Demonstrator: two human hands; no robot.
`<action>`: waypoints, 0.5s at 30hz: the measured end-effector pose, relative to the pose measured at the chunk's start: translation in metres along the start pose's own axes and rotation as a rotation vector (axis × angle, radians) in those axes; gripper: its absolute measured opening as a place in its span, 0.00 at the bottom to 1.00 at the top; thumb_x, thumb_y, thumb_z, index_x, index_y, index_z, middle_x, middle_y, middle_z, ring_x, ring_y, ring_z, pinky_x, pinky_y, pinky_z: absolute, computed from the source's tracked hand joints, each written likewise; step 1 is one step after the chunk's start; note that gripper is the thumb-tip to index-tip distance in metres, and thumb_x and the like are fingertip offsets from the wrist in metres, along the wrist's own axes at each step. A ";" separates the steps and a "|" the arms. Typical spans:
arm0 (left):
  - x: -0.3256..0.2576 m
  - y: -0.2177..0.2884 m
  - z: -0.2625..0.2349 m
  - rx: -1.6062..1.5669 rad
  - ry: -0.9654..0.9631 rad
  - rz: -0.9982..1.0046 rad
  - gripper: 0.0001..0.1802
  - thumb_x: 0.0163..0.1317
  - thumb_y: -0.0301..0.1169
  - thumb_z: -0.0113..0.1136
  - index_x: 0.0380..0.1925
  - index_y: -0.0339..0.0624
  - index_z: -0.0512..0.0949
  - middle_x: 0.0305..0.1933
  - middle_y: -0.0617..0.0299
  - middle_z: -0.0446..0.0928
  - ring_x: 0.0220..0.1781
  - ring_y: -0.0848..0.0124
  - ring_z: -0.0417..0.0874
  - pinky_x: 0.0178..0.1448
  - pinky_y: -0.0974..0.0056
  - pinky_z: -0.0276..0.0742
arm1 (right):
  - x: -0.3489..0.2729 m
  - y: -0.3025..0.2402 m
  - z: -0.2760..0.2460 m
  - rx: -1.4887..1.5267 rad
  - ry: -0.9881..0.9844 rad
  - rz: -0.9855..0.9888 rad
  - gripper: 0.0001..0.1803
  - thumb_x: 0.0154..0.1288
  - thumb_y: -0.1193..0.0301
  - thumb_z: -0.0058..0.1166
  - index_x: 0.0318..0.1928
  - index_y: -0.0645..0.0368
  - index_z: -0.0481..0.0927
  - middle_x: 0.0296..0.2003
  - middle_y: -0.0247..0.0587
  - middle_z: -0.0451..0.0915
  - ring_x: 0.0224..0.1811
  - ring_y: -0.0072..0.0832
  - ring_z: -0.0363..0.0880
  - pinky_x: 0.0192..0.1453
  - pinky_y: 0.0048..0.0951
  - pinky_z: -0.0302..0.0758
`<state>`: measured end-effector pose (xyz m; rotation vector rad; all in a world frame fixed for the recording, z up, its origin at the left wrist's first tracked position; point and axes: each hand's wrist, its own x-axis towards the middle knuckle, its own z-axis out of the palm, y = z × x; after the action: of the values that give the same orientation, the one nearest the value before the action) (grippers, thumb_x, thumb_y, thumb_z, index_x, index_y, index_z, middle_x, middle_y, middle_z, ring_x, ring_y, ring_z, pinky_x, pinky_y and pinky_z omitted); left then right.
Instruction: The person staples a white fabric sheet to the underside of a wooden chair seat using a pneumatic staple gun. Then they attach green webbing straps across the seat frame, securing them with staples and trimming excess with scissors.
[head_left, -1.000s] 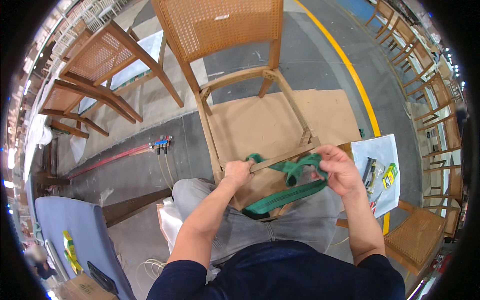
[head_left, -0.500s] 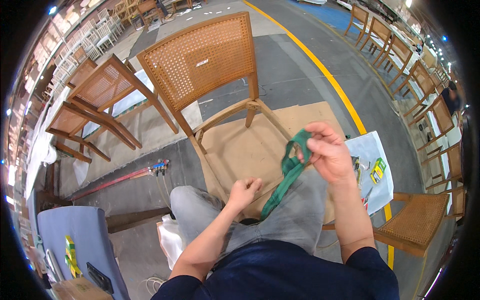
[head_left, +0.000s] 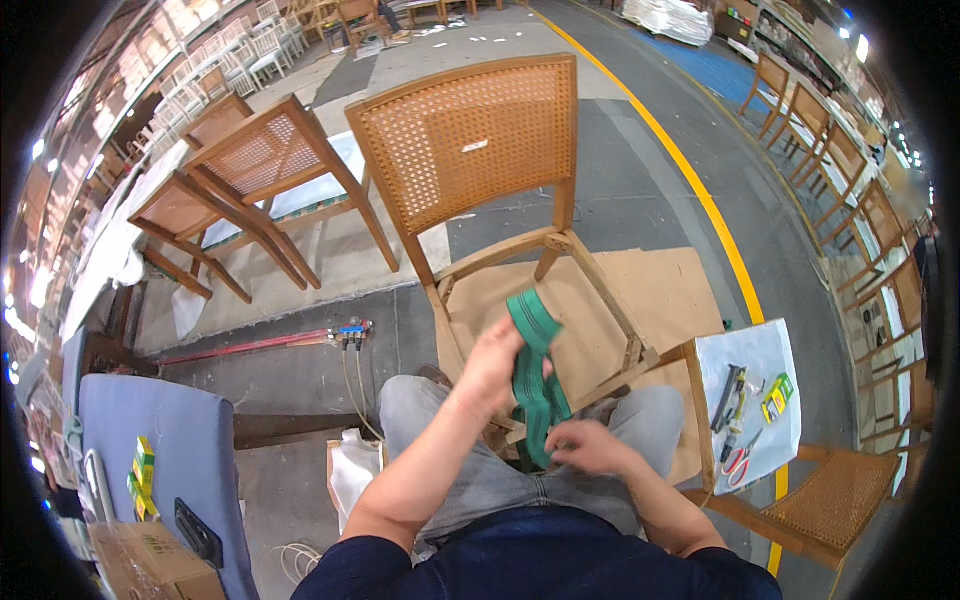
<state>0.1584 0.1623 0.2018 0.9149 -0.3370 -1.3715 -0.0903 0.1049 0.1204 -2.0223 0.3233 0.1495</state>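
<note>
A length of green webbing strap [head_left: 536,395] with dark stripes hangs in loose folds above my lap. My left hand [head_left: 488,370] is closed around its upper part, and a loop sticks up past the fingers. Lower down, my right hand [head_left: 594,447] is curled with its fingertips at the strap's edge, seemingly pinching it. Before me stands a wooden chair [head_left: 465,150] with a woven cane back. Its seat frame [head_left: 600,290] has no seat in it, and the front rail lies close to my knees, partly hidden by my hands.
At right, a white-covered surface [head_left: 750,350] carries red-handled pliers [head_left: 737,466], a dark tool [head_left: 729,398] and a yellow-green box [head_left: 777,398]. A cane seat [head_left: 830,500] sits beyond it. To the left are more chairs [head_left: 250,170], a red hose [head_left: 250,345] and a blue-grey padded surface [head_left: 160,420].
My left hand has moved up and now grips the webbing. My right hand has dropped from its raised position to the strap's lower part. The view has shifted, so the chair appears farther right.
</note>
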 end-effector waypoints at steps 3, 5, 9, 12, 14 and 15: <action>-0.027 -0.038 0.009 0.086 0.157 -0.012 0.12 0.80 0.27 0.52 0.54 0.39 0.82 0.38 0.59 0.86 0.27 0.70 0.85 0.30 0.65 0.83 | 0.018 0.004 -0.033 1.010 0.108 0.069 0.26 0.73 0.61 0.68 0.64 0.63 0.79 0.60 0.36 0.85 0.60 0.33 0.85 0.63 0.36 0.82; -0.043 -0.064 0.017 0.145 0.152 0.012 0.11 0.80 0.26 0.52 0.54 0.40 0.82 0.40 0.61 0.87 0.27 0.73 0.84 0.28 0.66 0.81 | 0.035 -0.009 -0.054 1.352 -0.057 0.066 0.31 0.74 0.57 0.67 0.68 0.63 0.76 0.62 0.40 0.84 0.61 0.34 0.84 0.64 0.37 0.82; -0.074 -0.124 0.003 0.502 0.019 -0.136 0.17 0.77 0.19 0.47 0.58 0.39 0.81 0.47 0.61 0.87 0.44 0.74 0.85 0.44 0.66 0.82 | 0.072 -0.048 -0.056 1.366 -0.136 -0.008 0.28 0.77 0.59 0.63 0.67 0.64 0.75 0.58 0.50 0.85 0.57 0.37 0.87 0.60 0.39 0.84; -0.076 -0.158 -0.002 0.666 -0.111 -0.089 0.16 0.77 0.20 0.50 0.57 0.36 0.84 0.49 0.60 0.87 0.54 0.70 0.84 0.62 0.62 0.78 | 0.080 -0.064 -0.072 1.110 -0.092 -0.090 0.25 0.78 0.61 0.62 0.65 0.65 0.77 0.53 0.50 0.87 0.51 0.38 0.89 0.56 0.39 0.86; -0.070 -0.165 -0.006 0.677 -0.173 -0.215 0.15 0.77 0.22 0.51 0.56 0.36 0.84 0.49 0.58 0.88 0.54 0.70 0.83 0.62 0.61 0.79 | 0.078 -0.077 -0.090 1.139 0.001 -0.108 0.23 0.80 0.60 0.60 0.63 0.65 0.78 0.48 0.47 0.87 0.47 0.38 0.90 0.53 0.40 0.86; -0.065 -0.164 -0.017 0.775 -0.205 -0.185 0.15 0.77 0.25 0.53 0.57 0.36 0.84 0.51 0.53 0.89 0.57 0.62 0.86 0.62 0.58 0.79 | 0.078 -0.093 -0.097 1.159 0.021 -0.135 0.22 0.80 0.60 0.59 0.62 0.65 0.79 0.48 0.47 0.87 0.47 0.38 0.90 0.52 0.40 0.86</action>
<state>0.0427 0.2396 0.0919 1.4637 -1.0066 -1.5287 0.0084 0.0458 0.2250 -0.8891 0.2030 -0.1311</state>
